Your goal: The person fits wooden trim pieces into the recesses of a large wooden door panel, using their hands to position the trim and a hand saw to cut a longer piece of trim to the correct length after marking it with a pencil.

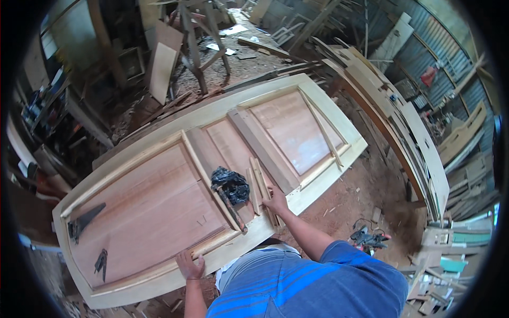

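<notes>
A large wooden door (pixel 313 199) with a pale frame and reddish panels lies flat before me. Several thin wood strips (pixel 258 183) stand close together near its middle, and my right hand (pixel 275 202) is closed around them. My left hand (pixel 190 265) rests on the door's near edge beside the moulding, thumb apart, holding nothing. Between the hands, a crumpled black plastic bag (pixel 231 184) sits on the door, with a narrow dark stick-like tool (pixel 231 210) beside it. On the left panel lie a dark, tapering tool (pixel 85 221) and a smaller black tool (pixel 101 263). A loose strip (pixel 322 129) slants across the right panel.
A long bench stacked with boards (pixel 395 119) runs along the right. A power tool (pixel 366 238) lies on the dirt floor to my right. Wood offcuts (pixel 442 286) are piled at lower right. Wooden trestle legs (pixel 199 53) and a leaning board (pixel 163 66) stand beyond the door.
</notes>
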A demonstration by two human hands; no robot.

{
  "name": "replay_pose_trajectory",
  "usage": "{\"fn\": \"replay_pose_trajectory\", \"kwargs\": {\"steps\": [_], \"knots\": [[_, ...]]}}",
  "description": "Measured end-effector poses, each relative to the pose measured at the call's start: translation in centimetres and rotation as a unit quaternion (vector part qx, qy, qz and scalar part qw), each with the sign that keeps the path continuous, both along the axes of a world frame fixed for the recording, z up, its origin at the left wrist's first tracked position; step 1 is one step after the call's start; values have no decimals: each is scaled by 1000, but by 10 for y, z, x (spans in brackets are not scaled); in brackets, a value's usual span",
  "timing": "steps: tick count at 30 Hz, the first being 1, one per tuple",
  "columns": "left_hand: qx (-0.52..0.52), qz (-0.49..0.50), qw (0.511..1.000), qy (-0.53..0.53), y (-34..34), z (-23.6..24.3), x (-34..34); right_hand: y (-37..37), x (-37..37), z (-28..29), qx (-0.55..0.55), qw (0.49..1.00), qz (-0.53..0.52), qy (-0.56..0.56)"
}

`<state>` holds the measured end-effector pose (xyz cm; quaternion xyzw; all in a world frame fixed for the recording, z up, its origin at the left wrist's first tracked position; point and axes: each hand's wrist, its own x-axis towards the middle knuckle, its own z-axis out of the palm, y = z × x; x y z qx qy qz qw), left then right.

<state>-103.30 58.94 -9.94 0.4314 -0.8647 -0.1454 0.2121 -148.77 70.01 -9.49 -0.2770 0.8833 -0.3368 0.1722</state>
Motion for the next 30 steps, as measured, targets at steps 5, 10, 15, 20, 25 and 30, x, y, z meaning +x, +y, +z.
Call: {"fn": "replay_pose_trajectory", "kwargs": {"steps": [5, 10, 15, 20, 25, 30], "knots": [[-4, -110, 986, 124, 2, 18, -115, 1, -7, -13, 0, 996, 17, -82], [217, -241, 941, 97, 15, 49, -226, 6, -7, -14, -40, 968, 88, -232], [174, -258, 950, 15, 33, 53, -291, 31, -33, -4, -70, 968, 141, -197], [200, -212, 947, -132, 49, 44, -316, 86, -139, 8, -117, 989, -27, -92], [130, -137, 972, -139, 63, 41, -336, 155, -273, 16, -71, 968, -151, 189], [135, -20, 980, -148, 88, 41, -371, 179, -355, 11, 78, 973, -173, 134]]}}
